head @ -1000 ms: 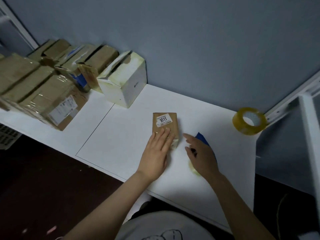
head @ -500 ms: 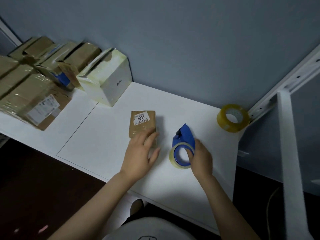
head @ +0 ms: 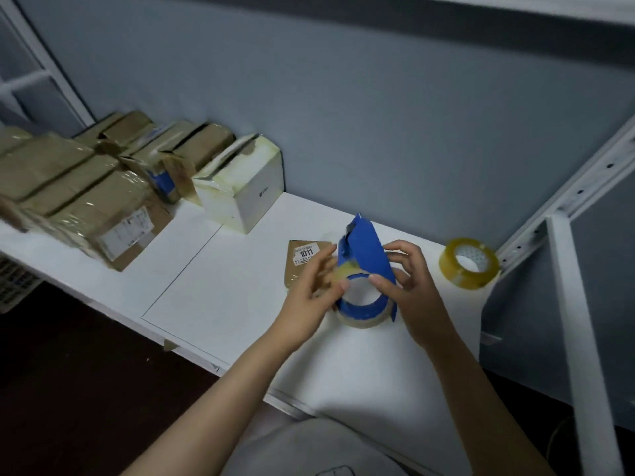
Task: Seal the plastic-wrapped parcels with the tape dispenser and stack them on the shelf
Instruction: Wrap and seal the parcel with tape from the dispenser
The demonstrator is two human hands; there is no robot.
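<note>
The white counter [head: 223, 286] is running from the left rear toward the lower right, its front edge dropping to a dark floor and its back edge meeting the grey wall [head: 378, 115]. A white post [head: 577, 338] is closing it off on the right. The widest open stretch is lying between the counter's seam line and the front edge, left of the hands. Above it, the right hand [head: 415, 293] is gripping the blue tape dispenser [head: 366, 255], lifted clear of the surface. The left hand [head: 305, 300] is pinching the tape at the roll's near side, though blur is softening its fingertips. Just behind the left hand, the small brown parcel [head: 298, 271] is lying flat, its white label [head: 305, 253] reading "1011". A spare tape roll [head: 460, 280] is sitting near the right rear corner, well apart from the parcel. A white box [head: 254, 197] with a small round logo is standing against the wall, and wrapped parcels [head: 79, 197] are crowding the left end, one bearing a shipping label [head: 127, 228] too blurred to read.
</note>
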